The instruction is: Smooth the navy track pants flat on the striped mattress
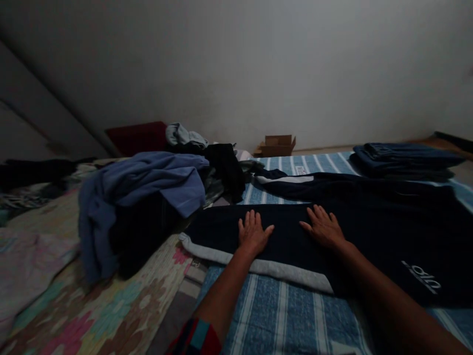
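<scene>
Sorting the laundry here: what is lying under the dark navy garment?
The navy garment lies on a blue striped sheet, with both hands, left and right, flat on top. Anything beneath its middle is covered.

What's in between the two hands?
Only dark navy garment: the left hand and right hand both lie flat on it, nothing else between them, seen in the head view.

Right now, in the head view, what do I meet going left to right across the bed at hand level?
Heap of blue clothes → left hand → right hand, both flat on the dark navy garment → white logo.
</scene>
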`<action>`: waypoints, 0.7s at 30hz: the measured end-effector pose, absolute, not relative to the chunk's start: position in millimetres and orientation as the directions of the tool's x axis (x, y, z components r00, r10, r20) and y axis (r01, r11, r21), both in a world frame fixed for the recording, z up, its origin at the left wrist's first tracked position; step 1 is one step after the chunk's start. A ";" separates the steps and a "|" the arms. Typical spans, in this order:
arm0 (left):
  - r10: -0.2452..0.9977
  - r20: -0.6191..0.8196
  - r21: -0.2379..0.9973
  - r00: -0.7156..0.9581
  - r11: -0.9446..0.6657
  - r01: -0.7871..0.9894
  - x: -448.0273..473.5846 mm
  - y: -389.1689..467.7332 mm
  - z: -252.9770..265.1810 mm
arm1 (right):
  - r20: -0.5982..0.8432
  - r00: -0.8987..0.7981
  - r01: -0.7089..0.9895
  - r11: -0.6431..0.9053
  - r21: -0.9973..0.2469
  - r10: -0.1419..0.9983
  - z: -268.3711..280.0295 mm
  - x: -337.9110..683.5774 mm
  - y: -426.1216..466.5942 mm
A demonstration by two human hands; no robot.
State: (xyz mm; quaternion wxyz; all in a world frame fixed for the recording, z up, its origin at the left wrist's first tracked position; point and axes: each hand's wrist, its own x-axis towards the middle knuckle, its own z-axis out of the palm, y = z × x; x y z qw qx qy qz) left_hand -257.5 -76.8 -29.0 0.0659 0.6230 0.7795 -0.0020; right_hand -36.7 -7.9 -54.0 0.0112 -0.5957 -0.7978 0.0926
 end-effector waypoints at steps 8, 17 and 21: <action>0.977 -0.057 0.138 -0.206 0.212 0.967 -258.2 -82.7 -37.4 | -0.004 -0.412 0.906 0.409 -0.112 0.911 -27.2 -66.8 -12.3; 0.981 0.046 0.120 -0.190 0.183 0.976 -259.7 -89.3 -45.8 | 0.005 -0.621 0.766 0.608 -0.208 0.784 6.8 -191.4 7.2; 0.978 0.063 0.136 -0.198 0.188 0.973 -260.0 -90.2 -45.8 | -0.083 -0.629 0.763 0.593 -0.256 0.773 4.0 -231.3 25.4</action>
